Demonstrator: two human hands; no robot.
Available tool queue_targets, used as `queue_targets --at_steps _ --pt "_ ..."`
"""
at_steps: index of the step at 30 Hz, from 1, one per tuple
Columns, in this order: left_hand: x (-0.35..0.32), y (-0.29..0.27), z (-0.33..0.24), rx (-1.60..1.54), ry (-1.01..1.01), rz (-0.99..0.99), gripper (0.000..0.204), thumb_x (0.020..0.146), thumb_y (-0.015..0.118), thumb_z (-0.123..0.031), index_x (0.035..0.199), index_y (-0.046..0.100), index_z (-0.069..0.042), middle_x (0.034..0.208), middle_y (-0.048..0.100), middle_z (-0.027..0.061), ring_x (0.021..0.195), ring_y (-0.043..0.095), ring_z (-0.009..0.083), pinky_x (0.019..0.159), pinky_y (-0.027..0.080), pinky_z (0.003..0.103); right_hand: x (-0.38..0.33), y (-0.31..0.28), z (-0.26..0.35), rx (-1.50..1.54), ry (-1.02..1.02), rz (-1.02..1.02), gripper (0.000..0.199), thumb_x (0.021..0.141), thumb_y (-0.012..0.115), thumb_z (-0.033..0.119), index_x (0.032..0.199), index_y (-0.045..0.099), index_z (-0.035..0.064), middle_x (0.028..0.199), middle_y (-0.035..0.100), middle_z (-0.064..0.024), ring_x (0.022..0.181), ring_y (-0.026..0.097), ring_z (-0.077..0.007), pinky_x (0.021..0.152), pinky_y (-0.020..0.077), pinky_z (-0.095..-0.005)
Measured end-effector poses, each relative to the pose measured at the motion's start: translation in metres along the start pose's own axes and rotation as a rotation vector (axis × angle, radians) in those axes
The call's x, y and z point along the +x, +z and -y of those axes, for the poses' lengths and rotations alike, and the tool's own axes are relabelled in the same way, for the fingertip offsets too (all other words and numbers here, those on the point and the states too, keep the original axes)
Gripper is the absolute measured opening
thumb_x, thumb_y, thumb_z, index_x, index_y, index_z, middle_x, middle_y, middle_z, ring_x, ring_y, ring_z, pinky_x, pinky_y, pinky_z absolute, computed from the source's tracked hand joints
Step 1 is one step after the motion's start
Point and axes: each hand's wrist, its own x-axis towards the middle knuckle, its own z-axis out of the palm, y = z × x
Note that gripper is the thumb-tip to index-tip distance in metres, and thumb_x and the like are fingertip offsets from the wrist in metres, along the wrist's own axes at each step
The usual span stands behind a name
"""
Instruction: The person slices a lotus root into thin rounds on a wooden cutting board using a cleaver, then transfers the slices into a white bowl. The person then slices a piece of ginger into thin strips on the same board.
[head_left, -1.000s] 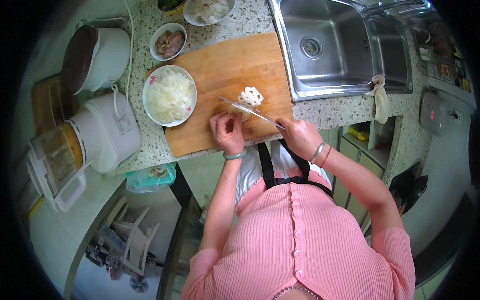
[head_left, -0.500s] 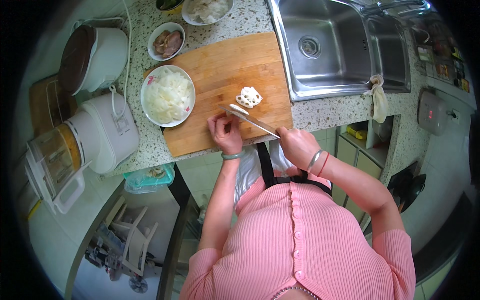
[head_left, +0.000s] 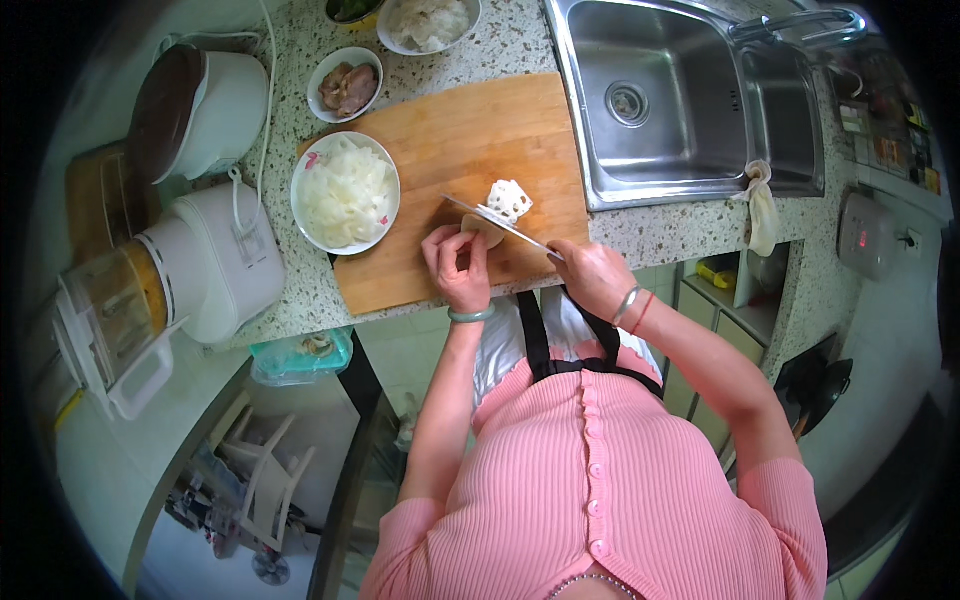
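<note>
My right hand (head_left: 596, 284) is closed around the handle of a kitchen knife (head_left: 517, 234), whose blade points up and left across the cutting board (head_left: 455, 125). Against the blade's near side sits a pale, rounded piece of lotus root (head_left: 484, 231). The bent fingers of my left hand (head_left: 461, 268) pinch and steady this piece on the board. Just beyond the blade, white lotus root slices (head_left: 509, 200) with round holes lie in a small overlapping heap.
Left on the board's edge is a plate (head_left: 298, 215) of pale sliced vegetable. Behind it stand a bowl of meat pieces (head_left: 348, 90) and a bowl of whitish food (head_left: 430, 24). A steel sink (head_left: 660, 90) borders the board's right; white appliances (head_left: 225, 255) stand left.
The knife has shifted slightly away from me, closer to the heap of slices. More of the lotus root piece shows beside my left fingertips. The whole view has moved a little.
</note>
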Motion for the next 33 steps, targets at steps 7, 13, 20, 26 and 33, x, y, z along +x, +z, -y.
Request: queue_targets --at_steps 7,13,20,26,33 --pt "-0.004 -0.001 0.008 0.061 0.024 -0.016 0.016 0.079 0.07 0.009 0.087 0.061 0.0 0.106 0.048 0.0043 0.082 0.057 0.0113 0.068 0.052 0.022 -0.034 -0.016 0.004 -0.019 -0.044 0.049 0.015 0.089 0.058 0.014 0.099 0.055 0.004 0.071 0.065 -0.02 0.068 0.066 -0.0394 0.061 0.0514 -0.0493" --pt "-0.001 -0.003 0.004 0.118 0.044 -0.023 0.015 0.078 0.071 0.008 0.083 0.061 -0.002 0.099 0.05 0.0053 0.078 0.056 0.0142 0.062 0.049 0.024 -0.034 -0.022 0.018 -0.075 0.026 0.18 0.016 0.087 0.058 0.013 0.096 0.054 0.0002 0.077 0.066 -0.0219 0.074 0.067 -0.0392 0.066 0.0545 -0.0463" --pt "-0.002 -0.002 0.006 0.081 0.066 -0.035 0.016 0.077 0.071 0.008 0.083 0.061 -0.003 0.094 0.051 0.0055 0.082 0.055 0.016 0.063 0.048 0.026 -0.016 -0.023 0.036 -0.142 0.056 0.189 0.013 0.085 0.054 0.009 0.092 0.055 -0.0015 0.078 0.067 -0.0234 0.075 0.068 -0.0403 0.067 0.0551 -0.0476" --pt "-0.004 -0.001 0.011 0.061 0.035 -0.04 0.02 0.073 0.08 -0.001 0.084 0.063 -0.005 0.093 0.057 0.0101 0.087 0.057 0.0268 0.076 0.049 0.037 0.003 0.01 0.016 -0.104 0.038 0.087 0.012 0.085 0.053 0.009 0.092 0.058 0.0008 0.077 0.068 -0.023 0.074 0.068 -0.0403 0.066 0.0544 -0.0485" --pt "-0.002 0.001 0.002 -0.071 -0.033 -0.06 0.018 0.078 0.078 -0.001 0.087 0.063 -0.006 0.096 0.057 0.0093 0.086 0.057 0.0227 0.07 0.051 0.032 0.012 0.005 -0.005 -0.05 -0.033 0.044 0.015 0.088 0.057 0.015 0.096 0.06 0.004 0.074 0.066 -0.0223 0.071 0.066 -0.0408 0.064 0.0525 -0.05"
